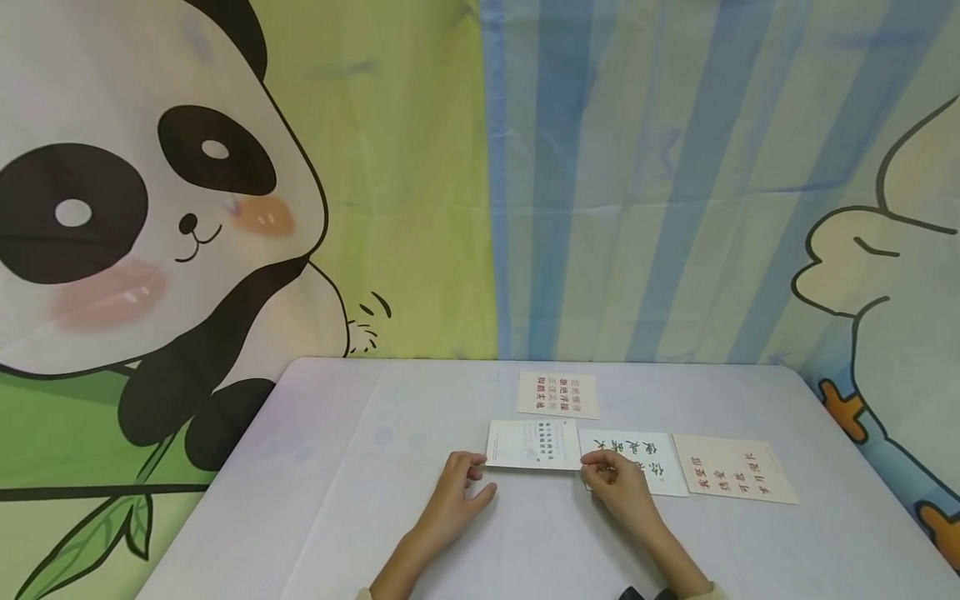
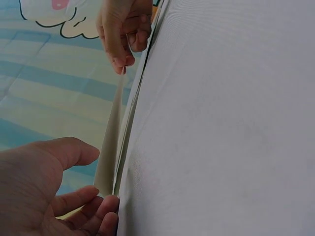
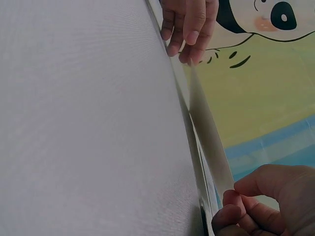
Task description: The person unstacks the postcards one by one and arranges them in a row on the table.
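A white card with small dark writing point(image 1: 513, 446) is lifted at a tilt over the tabletop. My right hand point(image 1: 621, 490) pinches its right corner between thumb and index finger; the right wrist view shows this card point(image 3: 209, 128) edge-on. At the opposite end, my left hand point(image 1: 453, 497) touches the card's edge with its fingertips, the thumb point(image 2: 81, 152) standing apart from them. Partly behind the right hand lies a white card with large black writing point(image 1: 667, 462). Beside it rests a cream card with reddish-brown writing point(image 1: 738, 471).
Farther back on the pale-covered table point(image 1: 360, 500) lies another cream card with red writing point(image 1: 558, 395). A printed cloth backdrop point(image 1: 420, 208) with a panda rises behind the table. Something dark point(image 1: 633, 593) shows by the right wrist at the bottom edge.
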`<state>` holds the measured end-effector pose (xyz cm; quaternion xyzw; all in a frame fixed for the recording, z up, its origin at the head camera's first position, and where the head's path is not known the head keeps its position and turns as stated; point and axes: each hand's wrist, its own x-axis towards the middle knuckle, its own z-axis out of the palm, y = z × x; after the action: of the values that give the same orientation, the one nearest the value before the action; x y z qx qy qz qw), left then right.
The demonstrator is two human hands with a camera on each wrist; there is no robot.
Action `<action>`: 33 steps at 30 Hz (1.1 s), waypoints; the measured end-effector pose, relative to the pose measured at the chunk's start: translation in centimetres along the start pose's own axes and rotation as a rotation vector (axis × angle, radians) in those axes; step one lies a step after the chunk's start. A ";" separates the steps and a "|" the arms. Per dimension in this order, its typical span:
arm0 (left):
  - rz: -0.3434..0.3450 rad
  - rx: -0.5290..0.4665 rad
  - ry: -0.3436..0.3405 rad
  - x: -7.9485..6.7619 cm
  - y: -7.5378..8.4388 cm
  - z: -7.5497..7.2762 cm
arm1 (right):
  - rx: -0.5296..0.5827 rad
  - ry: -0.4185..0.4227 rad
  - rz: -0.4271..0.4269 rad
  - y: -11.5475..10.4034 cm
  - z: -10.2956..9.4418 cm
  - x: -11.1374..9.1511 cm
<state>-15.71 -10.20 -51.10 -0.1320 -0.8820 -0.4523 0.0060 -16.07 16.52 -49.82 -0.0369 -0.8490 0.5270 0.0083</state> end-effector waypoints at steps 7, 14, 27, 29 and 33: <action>-0.004 -0.009 0.004 -0.3 -0.2 0.0 | 0.040 -0.027 0.029 -0.2 0.0 -0.5; 0.017 0.002 -0.003 -0.5 -0.5 0.0 | -0.008 -0.033 0.026 0.1 0.0 -1.0; 0.051 0.021 0.005 -0.7 -0.9 0.2 | -0.042 -0.036 0.019 0.2 0.1 -1.2; 0.045 0.023 0.004 -0.6 -0.9 0.2 | -0.043 -0.037 0.020 0.2 0.1 -1.2; 0.022 0.017 -0.009 -0.7 -0.8 0.2 | -0.043 -0.035 0.027 0.2 0.0 -1.2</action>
<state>-15.24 -10.67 -51.94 -0.1434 -0.8843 -0.4442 0.0080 -14.84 16.46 -49.97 -0.0393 -0.8596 0.5093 -0.0143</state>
